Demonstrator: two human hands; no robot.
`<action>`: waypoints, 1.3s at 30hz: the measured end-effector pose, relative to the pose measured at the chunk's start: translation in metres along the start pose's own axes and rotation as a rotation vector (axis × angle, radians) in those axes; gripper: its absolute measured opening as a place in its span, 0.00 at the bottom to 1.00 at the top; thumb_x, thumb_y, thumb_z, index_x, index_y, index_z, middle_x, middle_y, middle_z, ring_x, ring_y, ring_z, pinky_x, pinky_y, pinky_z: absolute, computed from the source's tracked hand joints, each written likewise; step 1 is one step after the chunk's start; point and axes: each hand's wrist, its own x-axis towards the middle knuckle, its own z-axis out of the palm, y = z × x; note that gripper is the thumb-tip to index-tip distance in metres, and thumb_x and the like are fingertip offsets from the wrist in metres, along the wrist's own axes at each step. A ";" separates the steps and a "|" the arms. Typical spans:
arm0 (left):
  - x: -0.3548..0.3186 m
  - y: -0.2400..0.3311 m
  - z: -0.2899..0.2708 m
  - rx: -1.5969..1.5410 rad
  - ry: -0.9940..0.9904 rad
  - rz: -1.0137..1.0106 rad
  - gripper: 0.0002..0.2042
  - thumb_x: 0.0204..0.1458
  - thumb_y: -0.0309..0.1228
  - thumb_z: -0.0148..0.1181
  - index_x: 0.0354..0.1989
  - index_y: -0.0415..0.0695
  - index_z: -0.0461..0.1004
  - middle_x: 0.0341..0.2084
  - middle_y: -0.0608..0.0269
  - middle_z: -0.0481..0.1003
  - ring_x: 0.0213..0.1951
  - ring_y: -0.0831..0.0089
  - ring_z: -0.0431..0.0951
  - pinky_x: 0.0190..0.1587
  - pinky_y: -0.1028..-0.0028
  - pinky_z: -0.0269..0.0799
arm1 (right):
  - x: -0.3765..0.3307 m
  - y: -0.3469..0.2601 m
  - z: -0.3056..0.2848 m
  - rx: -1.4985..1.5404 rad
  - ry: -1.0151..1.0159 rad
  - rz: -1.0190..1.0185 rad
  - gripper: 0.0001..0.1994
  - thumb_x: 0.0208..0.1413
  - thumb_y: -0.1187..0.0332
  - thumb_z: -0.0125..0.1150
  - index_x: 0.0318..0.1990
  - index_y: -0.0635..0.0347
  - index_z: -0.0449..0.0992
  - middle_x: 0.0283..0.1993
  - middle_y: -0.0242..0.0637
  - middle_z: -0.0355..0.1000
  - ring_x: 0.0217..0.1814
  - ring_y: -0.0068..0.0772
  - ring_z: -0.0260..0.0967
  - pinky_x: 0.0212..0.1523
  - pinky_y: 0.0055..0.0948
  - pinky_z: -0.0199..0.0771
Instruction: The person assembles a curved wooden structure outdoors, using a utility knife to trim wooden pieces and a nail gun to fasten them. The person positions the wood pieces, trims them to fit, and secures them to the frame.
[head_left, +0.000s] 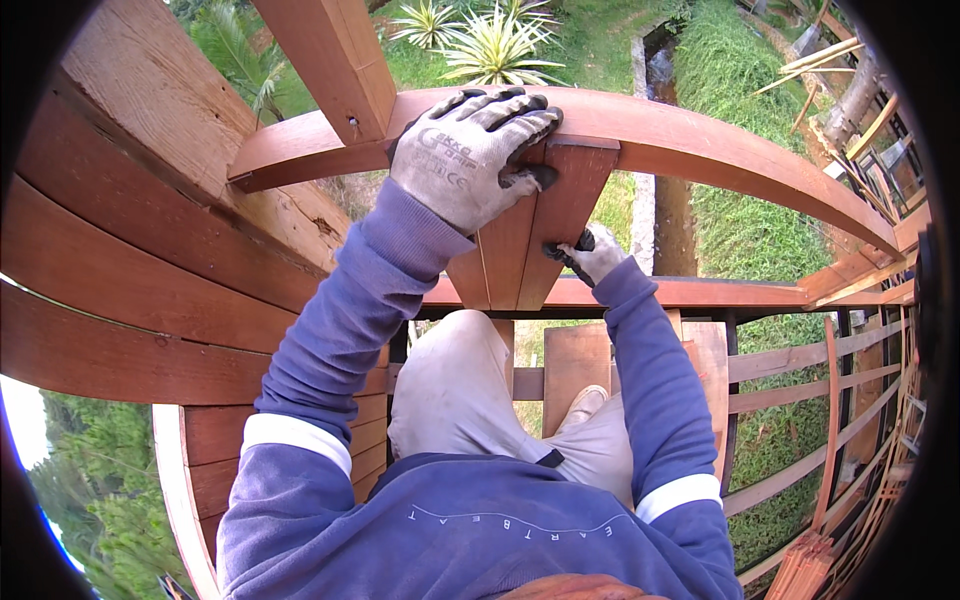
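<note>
A curved reddish-brown wooden handrail (700, 128) spans the view in front of me. My left hand (462, 155), in a grey-white glove with dark fingertips, is closed over the rail's top, its thumb beside the upper end of a wooden board (572, 190). This board stands upright against the rail and leans slightly, with another board (507, 250) flush on its left. Lower down, my right hand (596, 256), gloved too, grips the board's right edge, thumb and fingers bent round it. Below it runs a lower wooden rail (720, 293).
A thick wooden post (335, 65) meets the handrail at left, next to a heavy beam (170, 80) and curved plank cladding (130, 270). Loose planks (576, 365) lie under my legs, with gaps showing ground below. Slatted railing (790, 355) stands at right; a water channel (675, 220) runs beyond.
</note>
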 end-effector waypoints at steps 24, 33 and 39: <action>0.003 0.002 -0.002 0.004 -0.003 0.018 0.25 0.42 0.42 0.69 0.52 0.55 0.77 0.52 0.65 0.76 0.54 0.68 0.75 0.59 0.65 0.68 | -0.010 -0.065 -0.017 -0.040 -0.061 0.081 0.10 0.54 0.70 0.63 0.42 0.65 0.78 0.37 0.45 0.77 0.38 0.43 0.75 0.42 0.35 0.74; 0.003 0.002 -0.003 0.005 -0.022 0.023 0.25 0.43 0.42 0.69 0.53 0.55 0.76 0.53 0.65 0.75 0.55 0.68 0.74 0.60 0.65 0.67 | -0.009 -0.053 -0.016 -0.097 -0.031 -0.090 0.11 0.56 0.67 0.61 0.44 0.60 0.78 0.33 0.40 0.77 0.31 0.34 0.75 0.33 0.32 0.75; 0.002 0.002 0.001 0.012 -0.012 0.016 0.26 0.42 0.40 0.69 0.54 0.54 0.75 0.53 0.66 0.75 0.55 0.68 0.74 0.60 0.65 0.67 | -0.009 -0.049 -0.014 -0.181 -0.008 -0.052 0.11 0.54 0.66 0.62 0.44 0.58 0.79 0.39 0.45 0.77 0.40 0.46 0.75 0.42 0.38 0.74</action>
